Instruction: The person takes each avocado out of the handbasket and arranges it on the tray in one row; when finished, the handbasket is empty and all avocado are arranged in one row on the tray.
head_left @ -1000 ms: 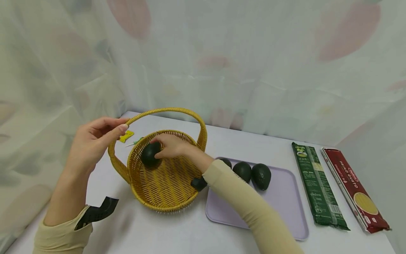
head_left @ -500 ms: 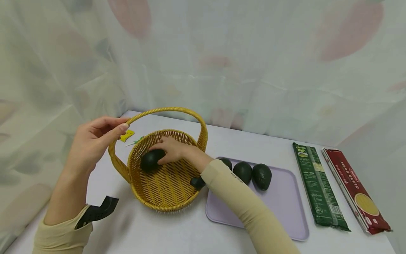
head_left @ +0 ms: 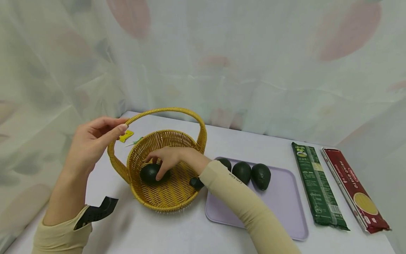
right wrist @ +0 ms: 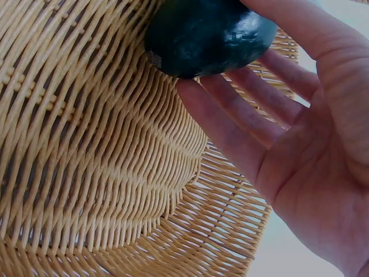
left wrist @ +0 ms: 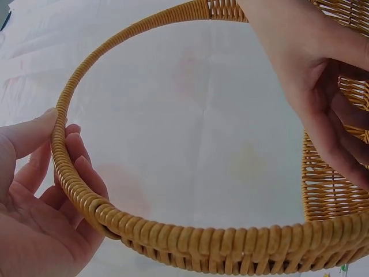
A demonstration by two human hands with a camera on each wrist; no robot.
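My left hand (head_left: 92,141) pinches the handle (head_left: 168,109) of a round yellow wicker basket (head_left: 165,208) between thumb and fingers. In the left wrist view the fingers curl round the wrapped handle (left wrist: 75,184). Inside the basket, my right hand (head_left: 169,158) holds a dark green avocado (head_left: 150,173) low against the left part of the floor. The right wrist view has the avocado (right wrist: 207,37) between the thumb and fingertips, beside the woven wall. Several more avocados (head_left: 261,176) lie on a lilac tray (head_left: 282,201) right of the basket, one partly hidden by the right sleeve.
Two long pasta packs, one green (head_left: 318,187) and one red (head_left: 355,190), lie right of the tray. Behind the basket's left side are a yellow item (head_left: 126,135) and a small green-and-white one (head_left: 136,141). A patterned curtain (head_left: 238,70) hangs at the back.
My right hand has brought the avocado down and nearer within the basket, from the back left wall onto the floor. The left hand and the basket have stayed in place.
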